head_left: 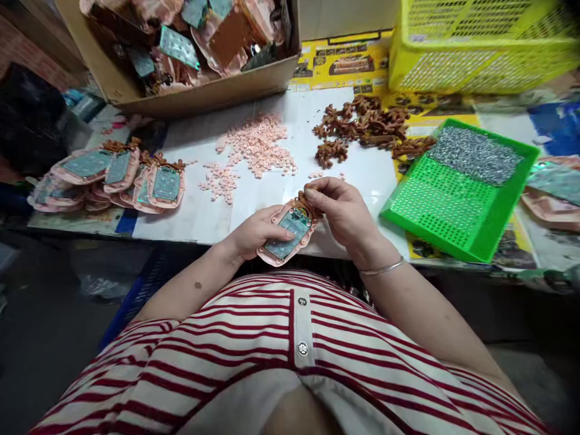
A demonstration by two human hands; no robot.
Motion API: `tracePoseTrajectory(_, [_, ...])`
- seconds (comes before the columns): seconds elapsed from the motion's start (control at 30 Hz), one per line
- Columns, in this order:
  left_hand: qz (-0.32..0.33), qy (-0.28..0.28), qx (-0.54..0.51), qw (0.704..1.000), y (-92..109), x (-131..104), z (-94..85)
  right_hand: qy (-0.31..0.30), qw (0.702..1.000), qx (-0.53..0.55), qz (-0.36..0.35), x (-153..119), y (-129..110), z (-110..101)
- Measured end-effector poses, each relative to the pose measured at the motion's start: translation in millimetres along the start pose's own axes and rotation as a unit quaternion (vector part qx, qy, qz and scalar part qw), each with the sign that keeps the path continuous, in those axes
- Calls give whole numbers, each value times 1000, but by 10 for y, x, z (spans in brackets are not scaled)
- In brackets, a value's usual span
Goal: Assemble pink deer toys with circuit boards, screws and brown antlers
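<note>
My left hand [259,232] holds a pink plastic shell with a grey-green circuit board [290,235] by its left side, thumb lying on the board. At the shell's upper end sits a brown piece [302,202]. The fingers of my right hand [343,211] are closed on this brown piece at its right side. Just beyond my hands lie small pink parts [260,145] in a loose heap. Brown pieces [367,124] are piled farther right. On the left is a stack of similar pink shells with boards and brown pieces [167,183].
A cardboard box [203,99] full of shells and boards stands at the back left. At the right are a green tray [453,208] with small metal screws [475,154], a yellow basket [484,66] behind it and more pink shells [550,208] at the edge.
</note>
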State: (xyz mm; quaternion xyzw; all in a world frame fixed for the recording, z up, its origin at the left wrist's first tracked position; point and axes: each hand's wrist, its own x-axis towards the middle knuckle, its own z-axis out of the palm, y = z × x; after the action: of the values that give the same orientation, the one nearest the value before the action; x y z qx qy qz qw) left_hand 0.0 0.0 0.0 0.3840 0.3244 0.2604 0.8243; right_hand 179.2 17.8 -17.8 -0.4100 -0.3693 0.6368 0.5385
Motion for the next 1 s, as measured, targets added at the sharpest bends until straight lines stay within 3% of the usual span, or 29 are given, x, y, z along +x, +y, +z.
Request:
tracePoseTrajectory(0.2, [-23, 29, -5, 999, -37, -4, -6, -15, 1000, -10, -15, -48, 70, 2])
tracePoseTrajectory(0.5, [-33, -36, -53, 997, -51, 39, -6, -26, 999, 17, 15, -32, 80, -79])
tracePoseTrajectory(0.63, [-30, -10, -38, 999, -53, 35, 1, -23, 1000, -12, -6, -48, 102, -83])
tracePoseTrajectory(0.8, [-48, -3, -34, 998, -77, 30, 6, -65, 997, -32, 7, -63, 92, -118])
tracePoseTrajectory(1.0, [-33, 7, -24, 999, -69, 50, 1, -7, 1000, 0, 13, -85, 151, -52])
